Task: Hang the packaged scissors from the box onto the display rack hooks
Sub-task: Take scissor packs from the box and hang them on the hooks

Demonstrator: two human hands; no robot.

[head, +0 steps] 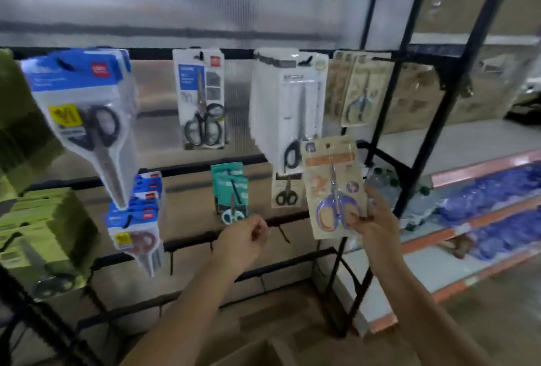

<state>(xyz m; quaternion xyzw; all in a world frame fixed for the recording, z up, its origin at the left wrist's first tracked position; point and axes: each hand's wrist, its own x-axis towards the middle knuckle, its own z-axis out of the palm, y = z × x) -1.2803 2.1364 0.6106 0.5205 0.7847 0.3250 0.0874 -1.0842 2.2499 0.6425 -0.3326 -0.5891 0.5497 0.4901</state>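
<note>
My right hand (370, 220) pinches the lower right corner of a beige card pack holding purple-and-orange scissors (332, 187), held upright in front of the black display rack (240, 162). My left hand (244, 238) is loosely curled with nothing in it, close to a bare black hook (283, 234) on the rack's lower bar. Matching beige packs (358, 90) hang at the rack's upper right. The cardboard box (260, 352) shows at the bottom edge, between my forearms.
Blue, white, teal and green scissor packs hang on the rack's other hooks, such as the white stack (288, 108) and the teal packs (231, 190). To the right stand shelves (468, 160) with wrapped bottles. Several lower hooks are bare.
</note>
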